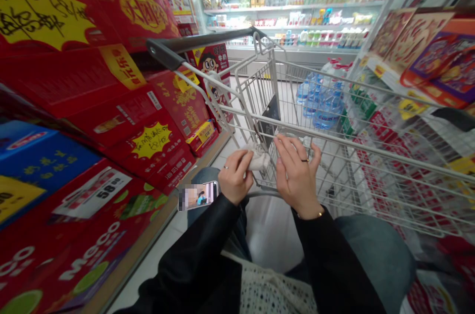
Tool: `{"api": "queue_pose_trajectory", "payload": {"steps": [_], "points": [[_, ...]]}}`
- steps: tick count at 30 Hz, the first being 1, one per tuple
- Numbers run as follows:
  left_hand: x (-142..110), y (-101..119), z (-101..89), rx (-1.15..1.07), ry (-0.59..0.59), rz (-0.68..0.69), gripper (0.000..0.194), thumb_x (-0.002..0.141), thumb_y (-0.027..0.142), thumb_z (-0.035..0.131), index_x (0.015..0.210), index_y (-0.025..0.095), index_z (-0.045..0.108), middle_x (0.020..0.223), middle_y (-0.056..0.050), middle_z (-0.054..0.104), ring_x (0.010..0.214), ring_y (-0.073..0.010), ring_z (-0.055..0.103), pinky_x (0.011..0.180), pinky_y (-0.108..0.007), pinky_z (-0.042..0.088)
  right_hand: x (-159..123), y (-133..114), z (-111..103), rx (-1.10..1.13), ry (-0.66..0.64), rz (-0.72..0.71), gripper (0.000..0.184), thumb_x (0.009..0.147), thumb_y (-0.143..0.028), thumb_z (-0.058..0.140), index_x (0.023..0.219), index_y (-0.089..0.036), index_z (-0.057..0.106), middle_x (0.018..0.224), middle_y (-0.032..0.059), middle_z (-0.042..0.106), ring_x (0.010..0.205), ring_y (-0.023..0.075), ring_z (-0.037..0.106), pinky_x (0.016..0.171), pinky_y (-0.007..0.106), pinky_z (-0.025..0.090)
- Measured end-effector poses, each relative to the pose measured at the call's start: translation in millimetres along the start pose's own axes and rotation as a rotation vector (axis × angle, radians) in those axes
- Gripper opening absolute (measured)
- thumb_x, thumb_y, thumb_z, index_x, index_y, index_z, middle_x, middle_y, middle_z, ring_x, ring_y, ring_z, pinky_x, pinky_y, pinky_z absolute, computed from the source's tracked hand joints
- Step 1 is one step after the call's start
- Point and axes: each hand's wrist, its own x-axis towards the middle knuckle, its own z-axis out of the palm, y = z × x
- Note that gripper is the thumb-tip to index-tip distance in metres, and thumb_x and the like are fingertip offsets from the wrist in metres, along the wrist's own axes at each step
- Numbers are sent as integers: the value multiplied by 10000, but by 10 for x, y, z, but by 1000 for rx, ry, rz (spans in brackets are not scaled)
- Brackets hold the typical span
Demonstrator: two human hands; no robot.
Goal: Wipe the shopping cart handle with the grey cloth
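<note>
My left hand [236, 175] is closed round a crumpled whitish cloth [261, 160], which sticks out from the fingers beside the shopping cart's wire side. To its right, my right hand [297, 173] has its fingers stretched out, the little finger apart from the others. Its fingertips are just below the upper side rail of the shopping cart [326, 138]; whether they touch the wires I cannot tell. Above and left of both hands runs the cart's grey handle [204, 42]. A phone [202, 195] with a lit screen rests on my left knee, beside my left forearm.
Red drink cartons [89, 235] with price signs are stacked close on the left. Packaged bottles [386, 165] and gift boxes [438, 51] line the right. Large water bottles [326, 101] stand beyond the cart's wires, before a lit refrigerated shelf [297, 4].
</note>
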Motion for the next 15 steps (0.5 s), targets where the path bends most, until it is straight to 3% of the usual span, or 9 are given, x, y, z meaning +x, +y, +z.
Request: {"api": "queue_pose_trajectory", "payload": {"steps": [4, 6, 8, 12, 15], "points": [[336, -71, -139, 48, 195, -66, 514, 788, 115, 626, 1290, 224, 650, 1242, -109, 695, 1167, -252, 669, 1032, -391, 540, -2, -5, 8, 20, 16, -1, 531, 1004, -216, 398, 1530, -257, 451, 1530, 44, 568, 1422, 225, 489, 1252, 550, 134], [392, -44, -134, 75, 192, -72, 504, 775, 119, 624, 1266, 225, 660, 1231, -108, 695, 1158, -256, 668, 1024, -391, 538, 2, -7, 13, 23, 22, 2, 539, 1001, -214, 395, 1535, -262, 446, 1527, 43, 571, 1416, 230, 495, 1248, 557, 142], [273, 18, -60, 81, 112, -70, 498, 754, 105, 615, 1233, 228, 678, 1215, -106, 700, 1146, -263, 668, 1004, -386, 545, 6, -6, 15, 19, 22, 5, 550, 997, -206, 396, 1541, -268, 439, 1527, 44, 571, 1411, 233, 499, 1245, 559, 150], [-241, 119, 168, 13, -67, -44, 526, 713, 63, 602, 1212, 205, 686, 1195, -120, 706, 1123, -276, 666, 961, -374, 567, 4, -1, 10, -1, 8, -3, 556, 1000, -201, 406, 1551, -270, 422, 1539, 39, 559, 1418, 225, 493, 1250, 548, 144], [-419, 98, 233, -33, -108, -42, 532, 712, 62, 600, 1221, 195, 676, 1185, -118, 706, 1110, -267, 668, 923, -358, 579, 0, -1, 6, -17, 0, -2, 550, 1005, -210, 417, 1551, -273, 419, 1549, 25, 548, 1429, 213, 481, 1255, 538, 149]]}}
